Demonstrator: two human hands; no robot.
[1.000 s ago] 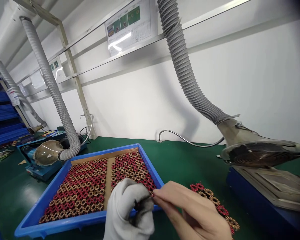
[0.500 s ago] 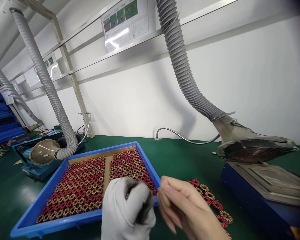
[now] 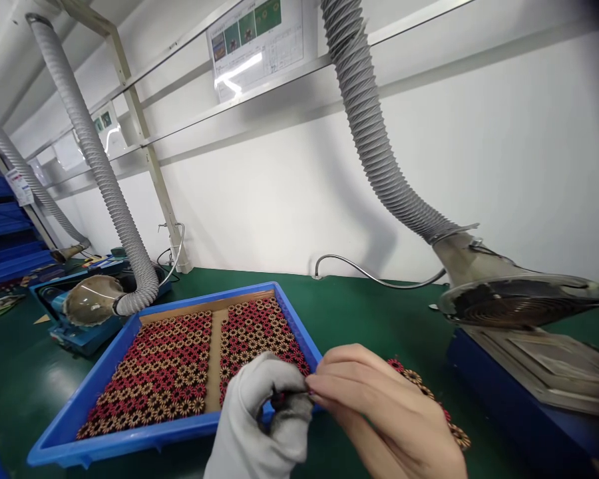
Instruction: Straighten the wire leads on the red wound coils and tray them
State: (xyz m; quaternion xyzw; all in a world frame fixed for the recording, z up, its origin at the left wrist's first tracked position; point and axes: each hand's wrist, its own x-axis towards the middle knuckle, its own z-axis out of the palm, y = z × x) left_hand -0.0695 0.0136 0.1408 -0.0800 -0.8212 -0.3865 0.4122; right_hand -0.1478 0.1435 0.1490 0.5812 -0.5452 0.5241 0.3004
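My left hand (image 3: 264, 419), in a white glove with dark-stained fingertips, is curled closed in front of the blue tray (image 3: 144, 439). A small dark red part (image 3: 278, 400) shows between its fingers, mostly hidden. My bare right hand (image 3: 379, 406) meets it from the right, with thumb and fingers pinched together at the gloved fingertips. What the right fingers pinch is too small to make out. Behind the hands, the tray holds rows of small red and copper-coloured wound coil rings (image 3: 167, 372). More loose rings (image 3: 459, 436) lie on the green table, partly hidden by my right hand.
At the right stands a blue box-shaped device with a metal top plate (image 3: 559, 366), under a fume hood (image 3: 524, 299) on a grey flexible duct (image 3: 369, 133). Another duct (image 3: 104, 173) reaches a teal machine (image 3: 80, 336) behind the tray's left. A thin metal conduit (image 3: 369, 274) runs along the wall.
My right hand has turned and its fingers now press against the left fingertips. The left hand has rolled so its finger opening faces me, showing the dark red part. The view has shifted slightly.
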